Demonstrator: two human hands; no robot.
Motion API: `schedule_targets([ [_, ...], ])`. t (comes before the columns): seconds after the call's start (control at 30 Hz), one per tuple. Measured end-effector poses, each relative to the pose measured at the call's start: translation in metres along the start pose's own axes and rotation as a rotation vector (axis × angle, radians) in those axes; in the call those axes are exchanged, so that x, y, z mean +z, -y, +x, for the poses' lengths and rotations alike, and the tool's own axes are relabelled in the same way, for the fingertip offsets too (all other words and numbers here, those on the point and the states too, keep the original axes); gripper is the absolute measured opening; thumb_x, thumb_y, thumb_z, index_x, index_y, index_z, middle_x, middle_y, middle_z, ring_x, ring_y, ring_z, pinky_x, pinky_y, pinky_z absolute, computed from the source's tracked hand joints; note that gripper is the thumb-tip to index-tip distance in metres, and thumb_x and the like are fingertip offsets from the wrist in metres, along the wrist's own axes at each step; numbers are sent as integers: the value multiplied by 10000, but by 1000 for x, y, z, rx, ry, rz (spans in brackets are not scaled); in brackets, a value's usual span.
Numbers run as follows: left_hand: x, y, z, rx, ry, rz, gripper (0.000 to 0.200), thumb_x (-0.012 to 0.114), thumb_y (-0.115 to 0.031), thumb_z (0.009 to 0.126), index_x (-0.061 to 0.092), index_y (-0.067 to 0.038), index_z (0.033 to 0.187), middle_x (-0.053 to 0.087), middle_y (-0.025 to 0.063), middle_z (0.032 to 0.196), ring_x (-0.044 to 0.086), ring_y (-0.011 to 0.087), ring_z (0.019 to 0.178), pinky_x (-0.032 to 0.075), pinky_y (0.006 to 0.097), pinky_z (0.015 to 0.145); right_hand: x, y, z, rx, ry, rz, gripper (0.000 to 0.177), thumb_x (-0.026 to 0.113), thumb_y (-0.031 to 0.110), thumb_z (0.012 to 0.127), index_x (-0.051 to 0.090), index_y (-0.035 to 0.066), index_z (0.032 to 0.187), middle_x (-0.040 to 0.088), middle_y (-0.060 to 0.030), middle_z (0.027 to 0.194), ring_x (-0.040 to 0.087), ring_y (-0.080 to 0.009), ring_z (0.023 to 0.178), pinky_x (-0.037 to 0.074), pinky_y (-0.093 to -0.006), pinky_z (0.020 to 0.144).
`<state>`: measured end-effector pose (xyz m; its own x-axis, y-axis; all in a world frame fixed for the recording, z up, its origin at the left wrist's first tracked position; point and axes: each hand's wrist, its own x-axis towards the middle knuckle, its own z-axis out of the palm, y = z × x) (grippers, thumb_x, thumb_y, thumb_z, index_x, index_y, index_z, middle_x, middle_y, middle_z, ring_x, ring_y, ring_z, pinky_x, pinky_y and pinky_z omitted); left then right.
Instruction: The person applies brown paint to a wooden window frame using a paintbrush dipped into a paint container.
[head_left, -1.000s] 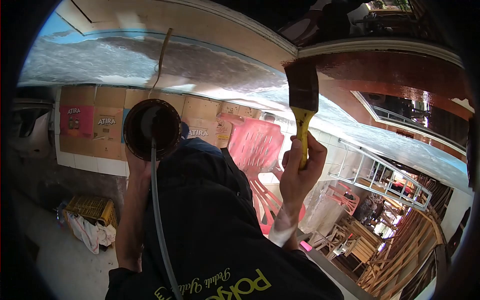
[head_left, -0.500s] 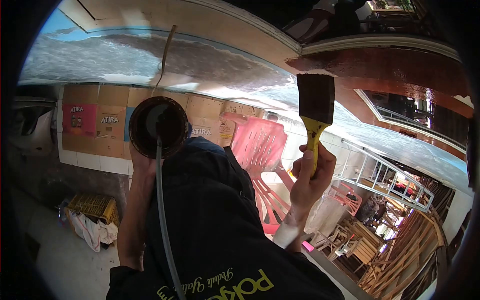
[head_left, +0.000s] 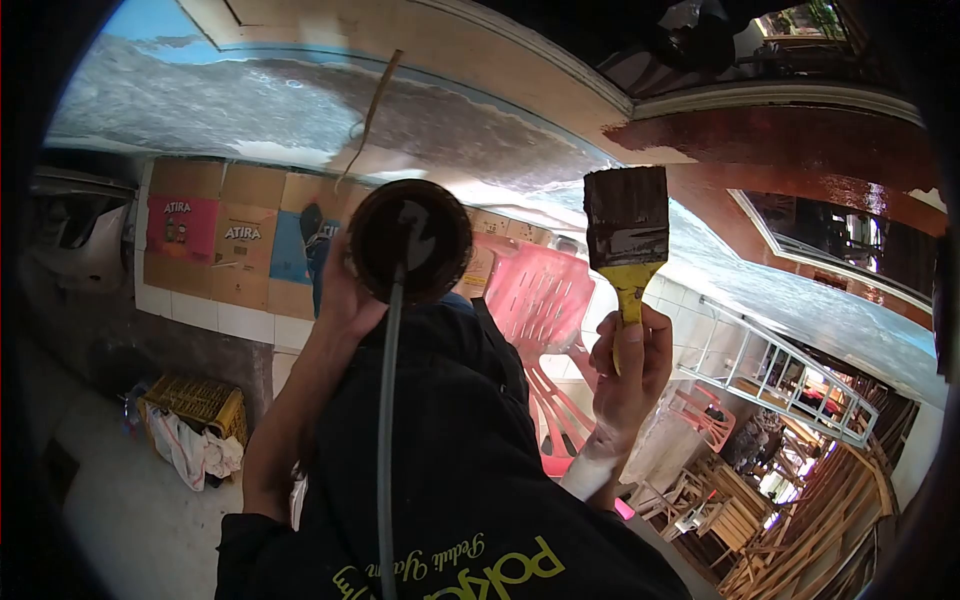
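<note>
My left hand [head_left: 348,305] is wrapped around the side of a round, dark-stained can [head_left: 455,245], whose open top faces me. Dark liquid inside catches a pale reflection. A grey cord [head_left: 389,430] runs down from over the can across my black shirt. In my right hand [head_left: 632,365], fingers closed on its yellow handle, is a wide paintbrush [head_left: 626,215] held bristles up. Dark brown paint or varnish coats the bristles. Beyond the brush lies a glossy red-brown wooden frame [head_left: 760,145], partly bare and pale at its left end.
A pink plastic chair [head_left: 525,290] stands just past my body. Flattened cardboard [head_left: 240,270] covers tiles at left, near a yellow crate [head_left: 205,400] with cloth. A metal ladder [head_left: 780,370] and stacked wood strips [head_left: 830,520] are at right.
The can and my left hand have shifted right in view, closer to the brush. The brush sits slightly lower, and light now shows on its bristles. The whole view has also shifted somewhat.
</note>
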<state>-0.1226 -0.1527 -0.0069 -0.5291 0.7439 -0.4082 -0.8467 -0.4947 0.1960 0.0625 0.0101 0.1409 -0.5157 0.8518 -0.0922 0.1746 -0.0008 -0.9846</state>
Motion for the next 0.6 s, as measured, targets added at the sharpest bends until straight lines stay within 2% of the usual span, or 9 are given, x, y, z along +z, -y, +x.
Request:
schedule_targets([
  [0.03, 3, 2, 1, -11, 40, -1, 509, 362, -438, 945, 433, -91, 1309, 483, 98, 1299, 442, 232, 1219, 373, 419, 1019, 0, 0, 0, 16, 21, 29, 227, 498, 185, 936, 498, -7, 1059, 556, -87, 755, 370, -40, 479, 287, -177, 433],
  [0.07, 6, 4, 5, -40, -21, -19, 490, 389, -432, 935, 461, -94, 1284, 519, 91, 1261, 488, 221, 1172, 411, 412, 980, 0, 0, -1, 31, 43, 57, 229, 496, 192, 938, 498, -4, 1056, 553, -81, 746, 366, -42, 477, 287, -178, 434],
  [0.17, 13, 8, 8, -129, 3, 13, 479, 409, -437, 927, 485, -96, 1255, 557, 81, 1207, 541, 209, 1104, 461, 399, 918, 1, 2, -1, 94, 87, 148, 232, 499, 196, 929, 506, -4, 1046, 554, -60, 719, 390, -41, 489, 285, -175, 435],
  [0.2, 14, 12, 10, -136, -56, -2, 482, 407, -442, 927, 483, -91, 1248, 575, 74, 1171, 562, 203, 1068, 496, 393, 864, 2, 3, -1, 119, 98, 179, 232, 502, 195, 924, 510, -5, 1042, 556, -52, 711, 404, -40, 497, 285, -173, 436],
  [0.4, 12, 23, 18, -210, 22, -6, 481, 420, -451, 923, 474, -90, 1237, 579, 84, 1144, 599, 207, 1000, 545, 395, 772, 6, 5, -3, 177, 94, 164, 217, 437, 198, 959, 492, 3, 1038, 518, -50, 673, 346, -40, 468, 284, -167, 426],
  [0.5, 17, 26, 19, -243, -20, -27, 477, 425, -447, 923, 463, -94, 1240, 579, 92, 1138, 609, 212, 986, 559, 399, 746, 7, 6, -2, 186, 106, 154, 217, 434, 196, 959, 491, 1, 1035, 513, -45, 654, 341, -37, 469, 280, -169, 420],
  [0.6, 15, 30, 21, -250, 17, -28, 482, 422, -443, 924, 446, -92, 1253, 578, 89, 1140, 603, 213, 1006, 560, 410, 754, 5, 3, -2, 231, 90, 191, 243, 518, 226, 914, 516, 8, 1022, 533, -28, 666, 446, -49, 545, 315, -163, 465],
])
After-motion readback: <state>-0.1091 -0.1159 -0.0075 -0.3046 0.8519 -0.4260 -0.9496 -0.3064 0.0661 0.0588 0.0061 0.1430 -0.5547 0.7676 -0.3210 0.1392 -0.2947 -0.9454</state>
